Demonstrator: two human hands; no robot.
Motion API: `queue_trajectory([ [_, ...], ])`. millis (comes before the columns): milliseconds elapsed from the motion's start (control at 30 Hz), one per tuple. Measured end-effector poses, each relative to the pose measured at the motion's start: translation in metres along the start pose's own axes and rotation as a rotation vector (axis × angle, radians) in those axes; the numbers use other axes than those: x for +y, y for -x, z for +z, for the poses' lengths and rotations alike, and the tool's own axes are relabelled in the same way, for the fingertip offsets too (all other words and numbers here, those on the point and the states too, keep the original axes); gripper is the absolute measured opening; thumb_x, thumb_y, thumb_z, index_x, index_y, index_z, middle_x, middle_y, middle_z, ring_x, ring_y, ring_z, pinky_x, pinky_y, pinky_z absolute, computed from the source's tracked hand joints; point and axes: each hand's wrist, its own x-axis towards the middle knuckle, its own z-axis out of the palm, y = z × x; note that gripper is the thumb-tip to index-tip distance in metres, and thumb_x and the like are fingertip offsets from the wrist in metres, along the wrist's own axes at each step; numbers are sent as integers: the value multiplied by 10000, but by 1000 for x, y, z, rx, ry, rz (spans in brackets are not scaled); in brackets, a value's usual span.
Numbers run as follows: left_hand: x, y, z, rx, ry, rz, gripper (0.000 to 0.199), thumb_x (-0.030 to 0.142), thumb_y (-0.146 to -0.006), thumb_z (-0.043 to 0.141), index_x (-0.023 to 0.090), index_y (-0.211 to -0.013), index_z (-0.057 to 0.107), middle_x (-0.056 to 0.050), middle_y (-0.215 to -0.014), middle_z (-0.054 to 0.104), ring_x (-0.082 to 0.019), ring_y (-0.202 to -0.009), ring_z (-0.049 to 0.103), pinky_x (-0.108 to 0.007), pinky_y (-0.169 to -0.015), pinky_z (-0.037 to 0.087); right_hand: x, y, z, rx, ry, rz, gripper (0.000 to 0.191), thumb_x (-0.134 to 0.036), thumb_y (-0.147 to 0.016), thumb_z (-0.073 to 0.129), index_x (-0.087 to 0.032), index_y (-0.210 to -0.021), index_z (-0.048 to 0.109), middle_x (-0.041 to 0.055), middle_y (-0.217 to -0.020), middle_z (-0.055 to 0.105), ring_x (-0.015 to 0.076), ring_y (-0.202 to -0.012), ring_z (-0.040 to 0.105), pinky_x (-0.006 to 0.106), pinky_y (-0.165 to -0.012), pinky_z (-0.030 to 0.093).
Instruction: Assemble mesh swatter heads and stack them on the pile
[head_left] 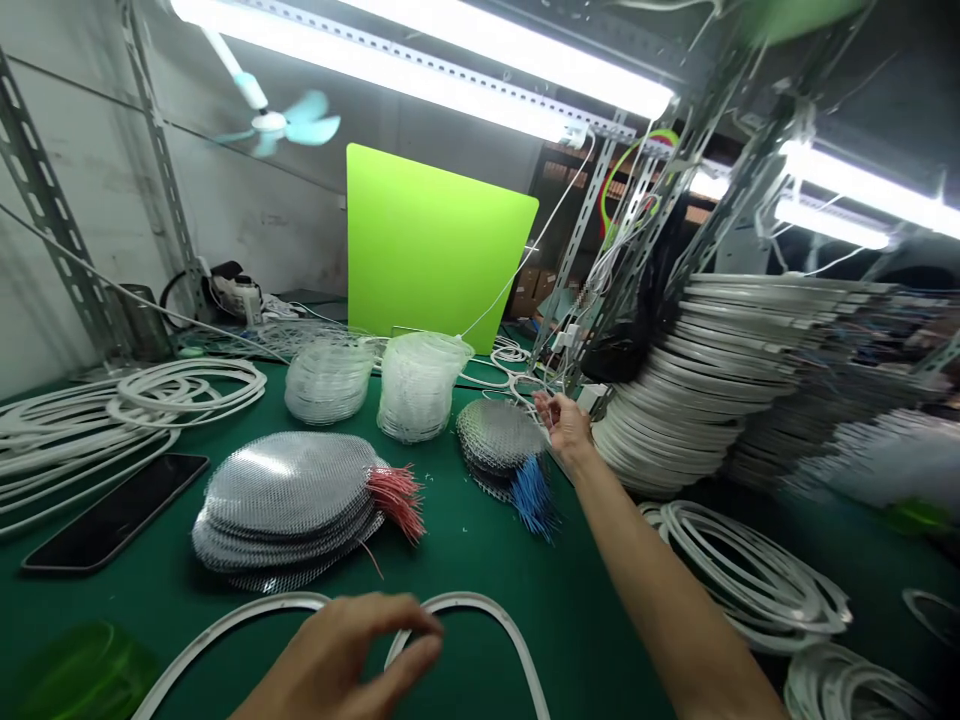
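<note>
My left hand hovers low in the foreground, thumb and index finger apart with nothing between them. Behind it a white curved strip lies on the table, its loop partly hidden by the hand. My right hand is stretched far forward, at the far right edge of a small stack of round mesh discs with blue wires. Its fingers are curled together; what they hold, if anything, is too small to make out. Left of centre lies a larger stack of mesh discs with red wires.
Two translucent stacks stand behind the mesh discs, before a lime-green panel. A phone and white coils lie left. A tall stack of white rings and more coils are right. A green transparent object sits bottom left.
</note>
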Motion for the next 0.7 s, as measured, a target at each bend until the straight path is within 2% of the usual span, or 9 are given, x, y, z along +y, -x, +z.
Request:
queue_trajectory([
  [67, 9, -35, 0, 31, 234, -161, 367, 514, -914, 535, 238, -1127, 648, -71, -1152, 696, -226, -1038, 672, -298, -824, 574, 1, 32, 1, 9, -128, -93, 121, -275, -892, 602, -154, -899, 596, 60, -1099, 638, 176, -974, 636, 351, -817, 554],
  [133, 15, -72, 0, 80, 575, -294, 505, 555, -905, 536, 190, -1253, 554, -142, -1338, 574, -239, -1130, 631, -344, -920, 541, 5, 77, -5, -18, -219, -165, 173, -228, -831, 635, -184, -713, 516, 43, -1141, 645, 174, -1054, 630, 327, -902, 531],
  [200, 19, -101, 1, 130, 919, -368, 589, 568, -916, 510, 162, -1338, 450, -203, -1429, 466, -247, -1090, 656, -377, -906, 554, 12, 130, -17, -78, -262, -192, 256, -227, -764, 686, -199, -646, 461, 28, -1209, 638, 197, -1116, 617, 332, -964, 501],
  [267, 19, -113, 5, 195, 1106, -384, 517, 432, -913, 594, 137, -1312, 451, -212, -1377, 519, -223, -1013, 689, -339, -863, 576, 19, 182, -34, -179, -257, -118, 282, -262, -727, 745, -197, -651, 481, 48, -1256, 629, 241, -1144, 610, 363, -985, 487],
  [367, 17, -96, 16, 259, 1141, -444, 419, 172, -821, 720, 112, -1185, 522, -180, -1191, 660, -188, -886, 720, -261, -762, 592, 27, 239, -61, -348, -327, 303, 310, -464, -771, 721, -194, -838, 584, 121, -1261, 634, 307, -1131, 620, 427, -965, 499],
  [433, 14, -71, 26, 238, 1139, -500, 415, 137, -783, 752, 118, -1139, 540, -165, -1116, 696, -198, -844, 727, -262, -708, 597, 30, 263, -73, -415, -453, 548, 511, -610, -807, 618, -197, -1106, 582, 145, -1297, 611, 330, -1143, 608, 464, -972, 495],
  [533, 11, -37, 40, 239, 1105, -577, 375, 138, -773, 760, 125, -1088, 558, -147, -1038, 723, -202, -805, 733, -254, -669, 591, 40, 289, -70, -451, -516, 626, 657, -490, -827, 672, -257, -1385, 415, 105, -1346, 584, 299, -1167, 595, 435, -989, 495],
  [633, 6, -14, 48, 205, 1040, -630, 398, 166, -754, 779, 122, -1086, 563, -148, -1023, 723, -208, -806, 731, -262, -686, 586, 56, 318, -60, -357, -463, 664, 733, -240, -797, 743, -258, -1429, 371, 82, -1243, 659, 236, -1120, 630, 305, -914, 543],
  [700, 3, 1, 50, 132, 965, -631, 473, 303, -775, 775, 132, -1151, 543, -168, -1137, 682, -241, -908, 715, -312, -750, 588, 64, 337, -61, -295, -451, 705, 738, -210, -789, 747, -244, -1429, 380, 82, -1200, 682, 224, -1114, 634, 249, -853, 563],
])
